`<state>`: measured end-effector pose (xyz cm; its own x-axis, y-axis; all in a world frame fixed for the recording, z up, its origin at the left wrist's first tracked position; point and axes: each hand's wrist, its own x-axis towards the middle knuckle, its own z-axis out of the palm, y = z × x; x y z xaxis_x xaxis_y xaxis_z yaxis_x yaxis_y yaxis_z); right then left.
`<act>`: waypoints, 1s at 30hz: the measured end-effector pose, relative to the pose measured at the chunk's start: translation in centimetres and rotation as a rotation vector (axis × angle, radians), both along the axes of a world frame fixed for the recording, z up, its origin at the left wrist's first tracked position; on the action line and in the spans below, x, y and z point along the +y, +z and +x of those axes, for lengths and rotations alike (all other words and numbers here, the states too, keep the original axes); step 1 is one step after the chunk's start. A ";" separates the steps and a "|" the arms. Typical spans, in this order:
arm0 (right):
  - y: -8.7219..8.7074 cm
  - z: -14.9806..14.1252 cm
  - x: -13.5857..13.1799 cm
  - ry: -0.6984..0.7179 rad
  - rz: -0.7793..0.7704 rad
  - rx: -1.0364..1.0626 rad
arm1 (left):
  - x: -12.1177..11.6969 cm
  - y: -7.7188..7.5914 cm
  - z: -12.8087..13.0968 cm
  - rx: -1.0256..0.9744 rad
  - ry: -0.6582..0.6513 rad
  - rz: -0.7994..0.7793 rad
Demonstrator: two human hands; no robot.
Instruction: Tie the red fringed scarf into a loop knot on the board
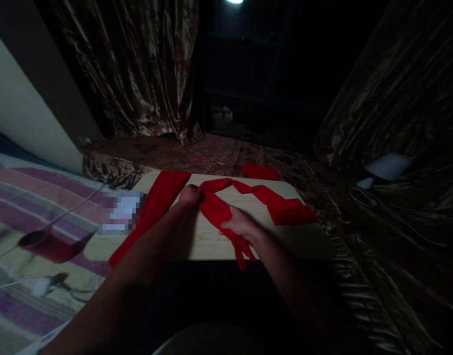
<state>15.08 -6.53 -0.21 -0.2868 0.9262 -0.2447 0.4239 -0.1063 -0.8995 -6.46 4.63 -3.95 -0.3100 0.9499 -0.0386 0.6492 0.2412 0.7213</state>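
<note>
A red scarf point(216, 211) with a fringed end point(242, 246) lies over the wooden tabletop point(211, 241). My left hand point(191, 195) is closed on it near the middle of the table, where the cloth folds back. Nearer to me, my right hand point(238, 223) grips the same piece just above the fringe, which hangs toward the table's front edge. From the left hand the cloth runs on in a zigzag to the right side and ends in a wider bunch point(291, 212). To the left, a flat red strip of cloth point(152, 212) slants across the board, partly behind my left forearm.
A blurred-out white item point(121, 212) sits at the table's left. More red cloth point(261, 171) shows past the far edge. On the striped bedding are a dark red cylinder point(49, 246) and cables. A white lamp point(387, 166) stands at right, curtains point(137, 69) behind.
</note>
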 end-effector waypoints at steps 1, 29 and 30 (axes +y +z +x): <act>-0.2 0.3 0.2 0.010 -0.072 0.122 | 0.0 0.0 0.0 -0.001 0.003 0.003; 2.3 6.6 5.2 0.199 0.640 -0.885 | -1.0 1.1 2.4 0.579 -0.094 0.218; 2.2 6.2 5.9 0.212 0.688 -0.921 | -0.9 1.4 2.6 0.631 -0.134 0.219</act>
<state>21.31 -0.67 2.01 -0.4272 0.8992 0.0942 0.8967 0.4347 -0.0833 -3.83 3.70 -2.60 -0.0892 0.9471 0.3084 0.9759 0.0212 0.2173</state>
